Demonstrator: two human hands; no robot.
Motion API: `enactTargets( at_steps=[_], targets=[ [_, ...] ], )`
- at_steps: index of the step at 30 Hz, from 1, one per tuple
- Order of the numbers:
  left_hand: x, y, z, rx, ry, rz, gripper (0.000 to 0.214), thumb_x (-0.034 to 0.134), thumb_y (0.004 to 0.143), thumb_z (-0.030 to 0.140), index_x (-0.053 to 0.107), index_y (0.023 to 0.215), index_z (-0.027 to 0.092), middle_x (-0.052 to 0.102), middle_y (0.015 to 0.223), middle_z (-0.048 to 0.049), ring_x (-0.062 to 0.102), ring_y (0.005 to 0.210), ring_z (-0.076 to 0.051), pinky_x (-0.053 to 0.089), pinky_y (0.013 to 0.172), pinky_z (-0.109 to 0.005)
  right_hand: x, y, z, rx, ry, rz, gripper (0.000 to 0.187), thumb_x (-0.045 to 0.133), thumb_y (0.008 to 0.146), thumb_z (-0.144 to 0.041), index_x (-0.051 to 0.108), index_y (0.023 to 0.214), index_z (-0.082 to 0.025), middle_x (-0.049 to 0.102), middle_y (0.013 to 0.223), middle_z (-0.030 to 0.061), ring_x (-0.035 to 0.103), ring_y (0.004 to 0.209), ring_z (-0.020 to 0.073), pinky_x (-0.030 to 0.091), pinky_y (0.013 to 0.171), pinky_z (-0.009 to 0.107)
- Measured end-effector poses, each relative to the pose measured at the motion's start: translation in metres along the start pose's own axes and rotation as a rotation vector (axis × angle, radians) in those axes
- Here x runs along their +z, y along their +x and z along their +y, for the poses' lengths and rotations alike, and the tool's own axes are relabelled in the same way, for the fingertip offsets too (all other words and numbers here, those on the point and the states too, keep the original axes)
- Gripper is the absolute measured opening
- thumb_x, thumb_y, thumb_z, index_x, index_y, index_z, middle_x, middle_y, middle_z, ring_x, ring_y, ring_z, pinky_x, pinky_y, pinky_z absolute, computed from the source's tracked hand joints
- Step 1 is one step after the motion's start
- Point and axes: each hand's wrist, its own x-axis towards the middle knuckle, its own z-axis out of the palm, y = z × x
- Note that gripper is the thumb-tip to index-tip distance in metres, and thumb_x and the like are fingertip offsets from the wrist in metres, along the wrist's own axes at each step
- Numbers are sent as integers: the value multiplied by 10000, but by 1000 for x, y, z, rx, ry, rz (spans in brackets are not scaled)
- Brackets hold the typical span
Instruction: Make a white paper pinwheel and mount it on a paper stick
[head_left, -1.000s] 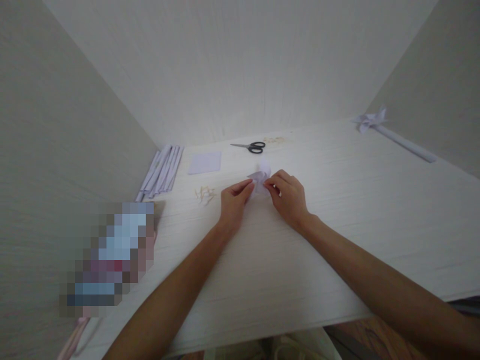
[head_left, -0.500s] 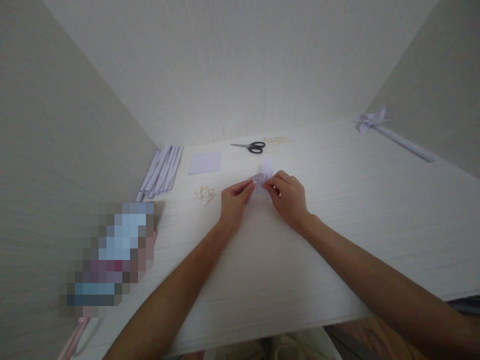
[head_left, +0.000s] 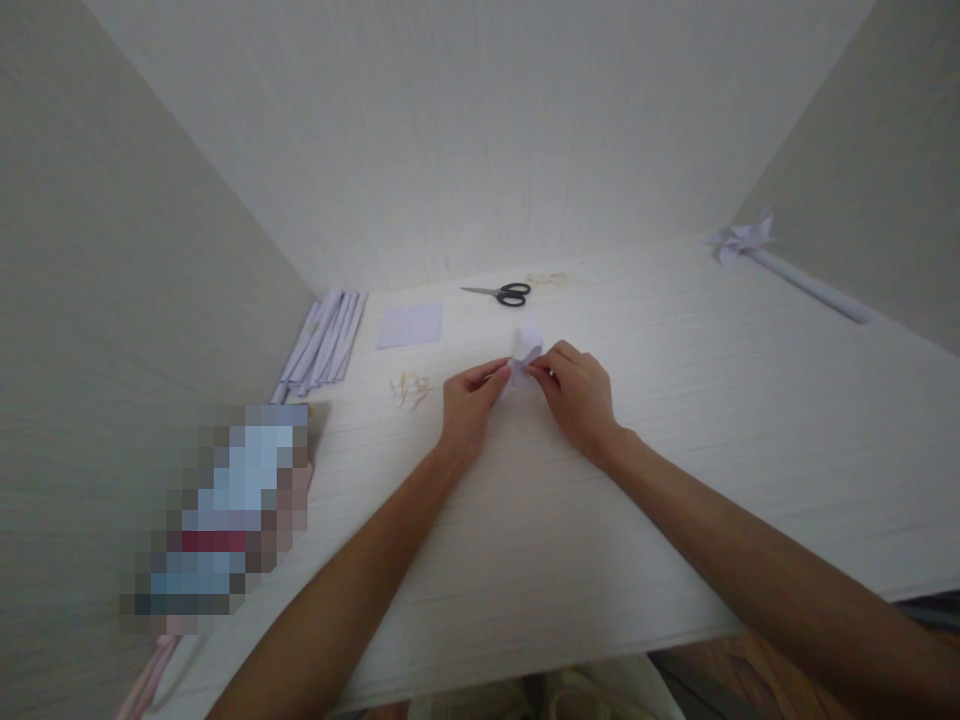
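Observation:
Between my hands, near the middle of the table, is a small piece of pale lilac paper [head_left: 529,342] with a curled flap standing up at its far side. My left hand [head_left: 471,402] pinches its left edge between thumb and fingers. On the right, my right hand [head_left: 576,392] pinches the paper close to its centre, fingertips pressed together. Both wrists hover low over the table, and the fingertips partly cover the paper. Beyond it lie black-handled scissors [head_left: 513,294], closed, blades to the left.
Left of my hands are short tan sticks [head_left: 410,388], a flat stack of paper squares [head_left: 409,326] and several rolled paper tubes [head_left: 324,340]. A paper pinwheel [head_left: 741,242] on a tube rests against the right wall. A pixelated object [head_left: 240,490] lies front left.
The left flap of the paper, which stuck out toward my left hand, has come in to the centre. My fingertips are slightly closer together; everything else stays put.

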Motion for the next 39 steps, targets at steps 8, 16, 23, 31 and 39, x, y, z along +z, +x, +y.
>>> enactTargets(
  at_steps=[8, 16, 23, 31, 39],
  targets=[
    [0, -1, 0, -4, 20, 12, 204, 667, 584, 256, 685, 779, 198, 679, 763, -11, 576, 668, -102, 436, 714, -259, -2, 0, 0, -2, 78, 2, 271, 438, 834, -282, 580, 639, -160, 560, 666, 44, 483, 585, 136, 329, 540, 262],
    [0, 2, -2, -2, 19, 27, 209, 673, 571, 253, 684, 769, 185, 676, 785, -16, 580, 711, -109, 424, 766, -274, 2, 0, 4, -20, 348, 49, 126, 541, 755, -167, 591, 641, -160, 541, 645, 19, 485, 591, 117, 384, 540, 230],
    [0, 2, -1, -19, -34, 53, 211, 680, 558, 247, 685, 759, 184, 671, 748, -16, 580, 691, -114, 433, 745, -286, 4, 2, 6, -37, 405, 28, 120, 545, 755, -169, 603, 649, -167, 549, 650, 15, 507, 605, 114, 413, 558, 227],
    [0, 2, 1, -30, -61, 98, 220, 685, 549, 255, 681, 754, 174, 664, 741, -17, 577, 689, -118, 445, 697, -273, 3, 2, 5, -105, 366, 27, 168, 460, 778, -100, 619, 789, -152, 604, 764, 61, 557, 700, 138, 448, 623, 246],
    [1, 2, 1, -52, -41, 45, 209, 668, 569, 256, 684, 763, 179, 665, 709, -18, 573, 653, -112, 448, 667, -264, 1, 1, 4, 8, 312, 56, 97, 494, 778, -160, 584, 740, -164, 612, 706, 34, 546, 629, 134, 425, 593, 252]
  ],
)
